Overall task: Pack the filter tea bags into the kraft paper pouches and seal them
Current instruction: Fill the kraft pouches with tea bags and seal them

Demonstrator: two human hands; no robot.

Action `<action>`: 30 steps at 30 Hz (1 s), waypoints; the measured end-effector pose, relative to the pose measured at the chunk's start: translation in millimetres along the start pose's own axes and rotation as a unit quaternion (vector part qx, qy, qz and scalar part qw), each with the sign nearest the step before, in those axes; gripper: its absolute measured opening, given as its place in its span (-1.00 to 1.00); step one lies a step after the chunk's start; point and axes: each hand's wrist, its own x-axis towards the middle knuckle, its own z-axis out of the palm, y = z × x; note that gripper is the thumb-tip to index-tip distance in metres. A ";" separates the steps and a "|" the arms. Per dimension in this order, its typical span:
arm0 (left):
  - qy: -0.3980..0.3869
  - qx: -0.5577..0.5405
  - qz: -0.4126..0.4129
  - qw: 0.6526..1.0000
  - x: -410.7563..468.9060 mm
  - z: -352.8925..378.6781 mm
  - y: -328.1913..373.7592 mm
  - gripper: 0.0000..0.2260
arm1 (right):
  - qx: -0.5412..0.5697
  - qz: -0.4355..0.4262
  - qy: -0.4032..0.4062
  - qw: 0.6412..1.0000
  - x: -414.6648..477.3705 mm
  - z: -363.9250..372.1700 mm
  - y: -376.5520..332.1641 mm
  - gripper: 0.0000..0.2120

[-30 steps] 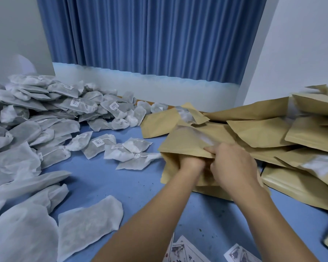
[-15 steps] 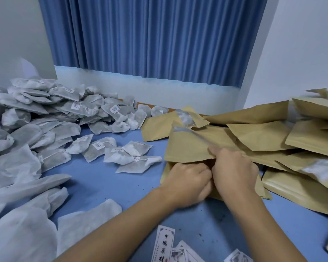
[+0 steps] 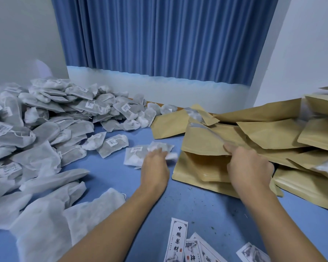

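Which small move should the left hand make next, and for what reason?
Probably the left hand should take firm hold of the tea bag under its fingers and carry it to the kraft pouch. The right hand pinches that pouch by its edge, raised above the pile. The left hand rests on the bag, but I cannot tell whether it grips it yet.
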 end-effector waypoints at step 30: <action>0.101 -0.137 0.467 0.868 -7.6 12.6 64.9 -0.84 | 0.031 0.012 0.004 0.999 2.7 2.5 -1.2 -0.55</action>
